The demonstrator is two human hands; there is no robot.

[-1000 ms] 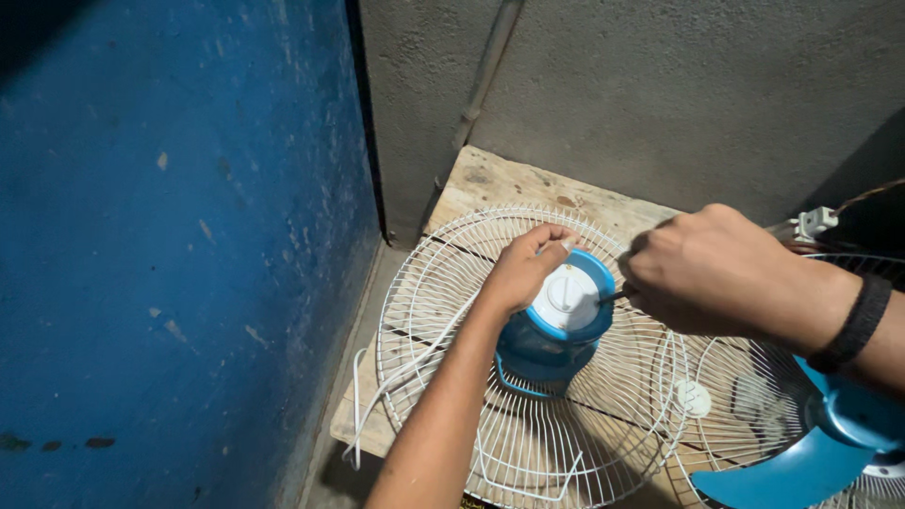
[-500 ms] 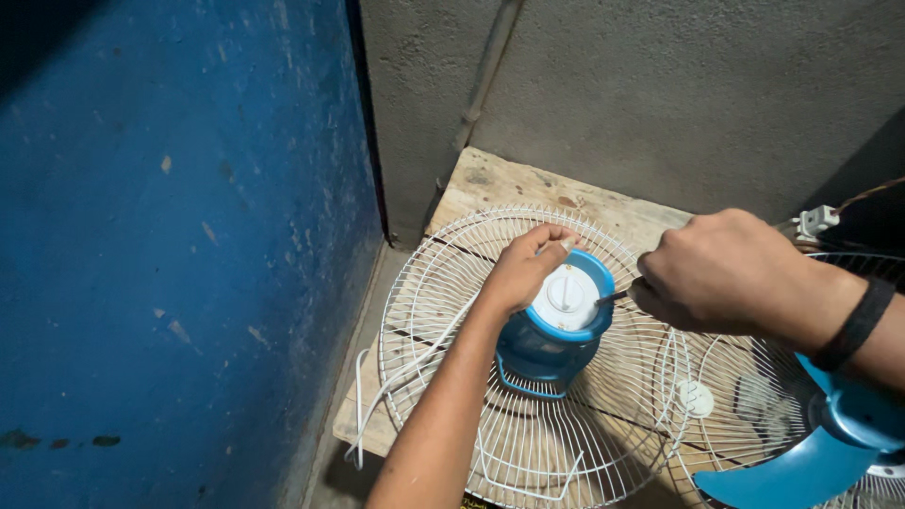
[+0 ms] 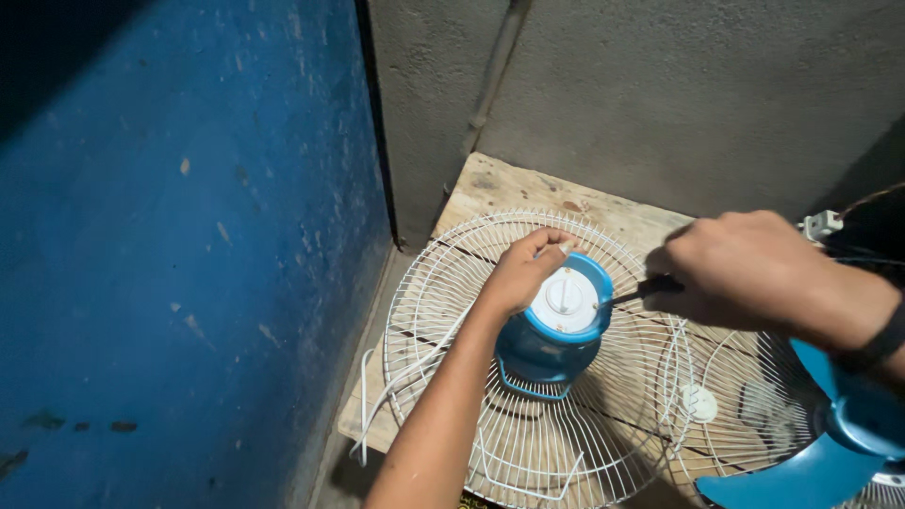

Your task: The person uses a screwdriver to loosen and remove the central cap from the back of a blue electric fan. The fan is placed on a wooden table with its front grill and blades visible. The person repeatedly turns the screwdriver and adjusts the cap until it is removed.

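Observation:
A blue fan motor housing with a white round cap sits on a white wire fan guard. My left hand grips the housing's upper left rim. My right hand is closed around a screwdriver with a dark handle; its thin shaft points left and its tip meets the right edge of the white cap.
The guard lies on a wooden board. A second wire guard overlaps at the right, with a blue fan blade at the lower right. A white cord hangs off the board's left edge. A blue wall stands left, a grey wall behind.
My right hand has shifted slightly to the right with the screwdriver. My left hand stays on the housing.

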